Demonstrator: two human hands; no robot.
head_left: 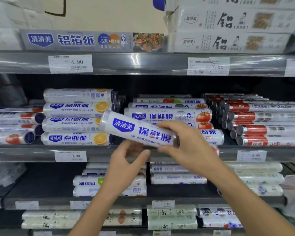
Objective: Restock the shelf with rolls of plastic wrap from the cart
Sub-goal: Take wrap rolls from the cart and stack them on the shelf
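A white roll of plastic wrap [134,129] with blue lettering is held tilted in front of the middle shelf [32,155]. My right hand [186,143] grips its right end, fingers over the top and thumb underneath. My left hand [128,160] is just below the roll, fingers loosely curved and apart from it, holding nothing. Behind the roll lies a stack of matching tomato-print rolls [169,115]. The cart is out of view.
Orange-print rolls [77,123] are stacked left of the held roll, red-ended rolls [262,126] to the right. Foil boxes [228,31] fill the top shelf. Lower shelves hold more rolls [177,178]. Price tags [70,156] line the shelf edges.
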